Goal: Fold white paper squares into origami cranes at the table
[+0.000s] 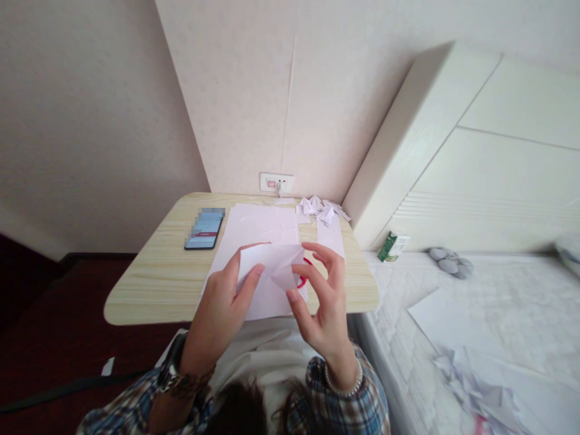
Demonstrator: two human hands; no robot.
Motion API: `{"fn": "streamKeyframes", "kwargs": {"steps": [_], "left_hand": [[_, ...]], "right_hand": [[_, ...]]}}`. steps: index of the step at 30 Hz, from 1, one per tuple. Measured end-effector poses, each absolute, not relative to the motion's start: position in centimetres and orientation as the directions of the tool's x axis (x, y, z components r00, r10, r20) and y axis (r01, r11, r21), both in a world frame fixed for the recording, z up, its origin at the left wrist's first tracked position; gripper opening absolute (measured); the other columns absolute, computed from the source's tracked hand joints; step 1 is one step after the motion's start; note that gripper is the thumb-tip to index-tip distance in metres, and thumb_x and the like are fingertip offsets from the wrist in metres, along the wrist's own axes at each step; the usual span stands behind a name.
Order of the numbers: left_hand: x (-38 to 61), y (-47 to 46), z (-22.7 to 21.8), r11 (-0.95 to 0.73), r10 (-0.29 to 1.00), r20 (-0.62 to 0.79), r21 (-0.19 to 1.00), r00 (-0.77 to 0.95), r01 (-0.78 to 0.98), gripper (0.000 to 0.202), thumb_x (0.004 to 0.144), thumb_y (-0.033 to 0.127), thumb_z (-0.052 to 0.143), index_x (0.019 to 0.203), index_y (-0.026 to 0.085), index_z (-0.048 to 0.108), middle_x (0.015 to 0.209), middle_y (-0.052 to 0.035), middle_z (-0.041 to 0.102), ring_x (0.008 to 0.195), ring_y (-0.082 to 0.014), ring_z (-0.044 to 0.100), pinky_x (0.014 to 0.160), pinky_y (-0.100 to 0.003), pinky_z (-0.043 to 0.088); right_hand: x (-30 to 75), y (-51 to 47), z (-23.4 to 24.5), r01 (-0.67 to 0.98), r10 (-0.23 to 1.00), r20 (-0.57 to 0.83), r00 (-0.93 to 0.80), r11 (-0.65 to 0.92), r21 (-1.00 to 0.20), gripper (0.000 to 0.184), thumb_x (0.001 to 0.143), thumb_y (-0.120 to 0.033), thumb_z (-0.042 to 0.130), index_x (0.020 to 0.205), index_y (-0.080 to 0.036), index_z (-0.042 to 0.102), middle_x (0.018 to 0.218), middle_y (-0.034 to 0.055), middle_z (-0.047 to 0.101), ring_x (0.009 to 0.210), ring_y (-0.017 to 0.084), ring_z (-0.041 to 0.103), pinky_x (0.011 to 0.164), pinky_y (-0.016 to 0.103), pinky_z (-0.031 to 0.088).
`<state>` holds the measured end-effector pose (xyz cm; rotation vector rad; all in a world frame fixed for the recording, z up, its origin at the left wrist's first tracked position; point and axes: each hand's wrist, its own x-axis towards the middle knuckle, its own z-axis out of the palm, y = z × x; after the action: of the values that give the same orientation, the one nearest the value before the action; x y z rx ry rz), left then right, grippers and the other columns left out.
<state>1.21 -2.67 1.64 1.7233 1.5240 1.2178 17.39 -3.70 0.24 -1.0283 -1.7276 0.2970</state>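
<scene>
A white piece of paper with a crease and a raised fold at its right is held above the table. My left hand grips its left side, thumb on top and fingers behind. At the right edge my right hand has curved fingers on the paper, the index at the upper corner and the middle finger at the fold; its thumb sits lower, a little apart. Beneath lies a stack of white sheets. A red curved loop shows behind the right fingers, mostly hidden.
On the wooden table are a phone at left and folded paper pieces at the back right. A wall socket is behind. The bed at right bears a green-white carton, a grey soft object and more paper.
</scene>
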Motion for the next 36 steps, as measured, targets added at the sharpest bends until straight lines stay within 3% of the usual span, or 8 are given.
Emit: {"fn": "streamKeyframes", "kwargs": {"steps": [3,6,11,15,23,28,30,36], "left_hand": [[1.0,-2.5,1.7,-0.200,0.966,0.252,0.861,-0.051,0.467,0.037,0.088,0.042,0.052,0.115,0.017,0.061,0.110,-0.0089,0.073,0.099,-0.0281,0.068,0.088,-0.037,0.052],[0.8,-2.4,1.8,-0.190,0.972,0.232,0.875,-0.041,0.445,0.040,0.088,0.044,0.052,0.116,0.017,0.061,0.113,-0.0090,0.072,0.103,-0.0280,0.067,0.089,-0.037,0.052],[0.6,-2.4,1.8,-0.177,0.975,0.219,0.877,-0.044,0.446,0.040,0.088,0.045,0.052,0.116,0.017,0.061,0.111,-0.0094,0.072,0.103,-0.0286,0.066,0.088,-0.037,0.052],[0.8,-2.6,1.8,-0.175,0.976,0.213,0.887,-0.042,0.427,0.038,0.089,0.045,0.052,0.114,0.018,0.061,0.111,-0.0088,0.072,0.101,-0.0286,0.067,0.087,-0.037,0.052],[1.2,-2.5,1.9,-0.202,0.962,0.256,0.901,-0.093,0.384,0.030,0.087,0.039,0.055,0.110,0.021,0.061,0.113,-0.0063,0.070,0.108,-0.0284,0.064,0.090,-0.037,0.053],[1.9,-2.7,2.0,-0.155,0.975,0.168,0.983,-0.147,0.096,0.046,0.077,0.034,0.067,0.117,0.026,0.045,0.108,-0.0061,0.070,0.080,-0.0235,0.071,0.060,-0.032,0.058],[2.2,-2.9,2.0,-0.188,0.967,0.186,0.982,-0.171,0.006,0.045,0.076,0.032,0.069,0.110,0.028,0.040,0.110,-0.0057,0.069,0.075,-0.0204,0.071,0.060,-0.031,0.058],[2.4,-3.1,1.9,-0.366,0.903,0.372,0.928,-0.214,0.071,0.014,0.083,0.023,0.063,0.085,0.023,0.049,0.114,-0.0056,0.068,0.111,-0.0214,0.064,0.083,-0.030,0.055]], "right_hand": [[17.4,-3.6,0.3,0.514,0.762,0.640,-0.095,0.588,-0.624,0.014,0.083,-0.026,0.060,0.097,-0.025,0.059,0.145,0.0080,0.038,0.136,0.031,0.032,0.110,0.055,0.029],[17.5,-3.4,0.3,0.436,0.819,0.567,-0.088,0.544,-0.717,0.008,0.085,-0.021,0.056,0.092,-0.024,0.058,0.150,0.0062,0.034,0.141,0.029,0.028,0.112,0.054,0.027],[17.7,-3.0,-0.2,0.262,0.899,0.437,-0.008,0.423,-0.867,0.004,0.086,-0.020,0.057,0.087,-0.024,0.057,0.149,0.0070,0.041,0.139,0.026,0.035,0.110,0.051,0.032],[17.4,-3.0,-0.1,0.258,0.876,0.480,0.050,0.453,-0.853,0.011,0.085,-0.024,0.061,0.076,-0.023,0.057,0.142,0.0069,0.048,0.133,0.026,0.042,0.106,0.051,0.038],[16.8,-3.5,0.3,0.267,0.854,0.520,0.019,0.497,-0.826,0.014,0.085,-0.022,0.062,0.073,-0.023,0.056,0.140,0.0060,0.049,0.130,0.025,0.044,0.105,0.048,0.039],[16.7,-3.3,-0.2,0.147,0.874,0.438,0.211,0.414,-0.898,0.022,0.087,-0.024,0.060,0.067,-0.021,0.051,0.124,0.0056,0.057,0.119,0.023,0.051,0.101,0.041,0.038],[16.7,-3.2,-0.4,0.090,0.883,0.391,0.260,0.381,-0.920,0.024,0.088,-0.026,0.059,0.066,-0.020,0.050,0.119,0.0049,0.059,0.114,0.022,0.053,0.098,0.039,0.037],[16.8,-3.1,-0.5,-0.030,0.891,0.325,0.318,0.352,-0.936,0.028,0.088,-0.028,0.058,0.064,-0.020,0.046,0.115,0.0036,0.060,0.110,0.022,0.052,0.097,0.037,0.034]]}}
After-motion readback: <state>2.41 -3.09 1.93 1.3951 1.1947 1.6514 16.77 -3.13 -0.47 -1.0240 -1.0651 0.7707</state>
